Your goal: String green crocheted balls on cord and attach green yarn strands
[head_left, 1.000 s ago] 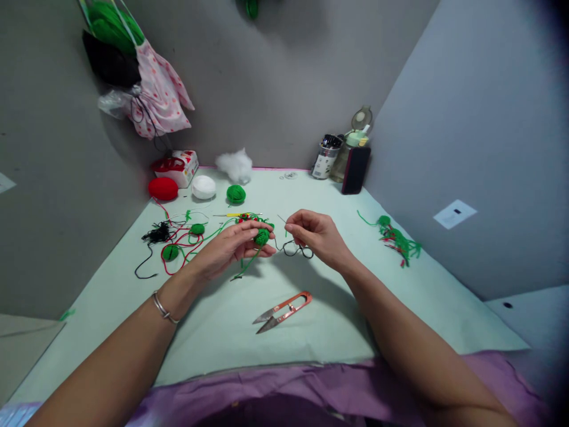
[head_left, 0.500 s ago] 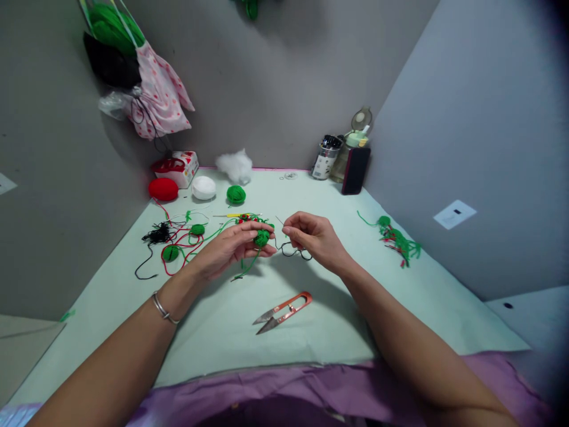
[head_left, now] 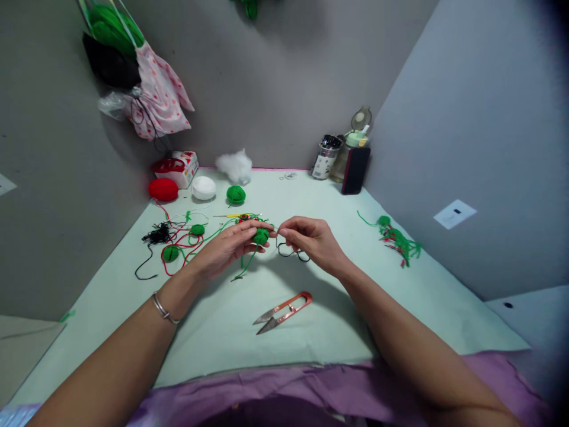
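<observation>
My left hand (head_left: 233, 248) is closed around a small green crocheted piece (head_left: 261, 236), with a green yarn tail hanging down from it. Just to the right, my right hand (head_left: 311, 238) pinches a thin needle, its fingertips almost at the green piece; little of the needle shows. Black yarn (head_left: 291, 253) loops below the right fingertips. Nearer to me lie orange thread snips (head_left: 283, 312), blades apart. Behind the left hand are a yellow-handled crochet hook (head_left: 235, 216) and some red and green yarn pieces, partly hidden.
At left lie a black yarn tangle (head_left: 157, 233), green pieces (head_left: 170, 254) and red strands. Red (head_left: 163, 190), white (head_left: 203, 188) and green (head_left: 236, 194) balls sit behind, near white stuffing (head_left: 235, 166). A phone (head_left: 356, 171) leans at back right; green-red yarn pieces (head_left: 398, 240) lie at right.
My right hand has moved slightly left, bringing its pinched fingertips close to the green piece. The needle, which pointed up before, now shows less. My left fingers have drawn in slightly around the piece.
</observation>
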### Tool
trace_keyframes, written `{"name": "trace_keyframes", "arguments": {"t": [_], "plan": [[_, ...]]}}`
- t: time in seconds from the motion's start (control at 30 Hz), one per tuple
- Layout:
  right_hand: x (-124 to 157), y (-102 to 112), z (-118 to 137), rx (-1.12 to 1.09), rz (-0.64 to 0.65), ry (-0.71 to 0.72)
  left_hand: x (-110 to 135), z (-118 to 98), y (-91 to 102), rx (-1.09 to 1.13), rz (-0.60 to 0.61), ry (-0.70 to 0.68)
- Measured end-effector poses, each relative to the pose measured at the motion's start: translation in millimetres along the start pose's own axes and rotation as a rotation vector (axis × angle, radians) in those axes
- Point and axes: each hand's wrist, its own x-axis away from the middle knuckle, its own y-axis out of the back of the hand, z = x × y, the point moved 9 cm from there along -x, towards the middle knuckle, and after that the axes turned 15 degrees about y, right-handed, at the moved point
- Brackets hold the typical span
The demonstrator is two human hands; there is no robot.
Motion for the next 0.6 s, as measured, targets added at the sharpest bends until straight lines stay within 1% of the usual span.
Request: {"name": "trace_keyframes", "arguments": {"t": [0.13, 0.43, 0.6], "plan": [[-2.2, 8.7, 11.8, 0.129, -0.054, 0.126, -0.6, -0.8, 3.2, 0.006, -0.022, -0.009], [-1.1, -0.5, 17.4, 0.207, 0.047, 0.131, -1.4, 1.5, 11.3, 0.01, -0.08, -0.012], [-0.5, -2.7, 20.7, 0.243, 0.058, 0.133, -2.0, 1.9, 14.2, -0.007, -0.101, -0.02]]}}
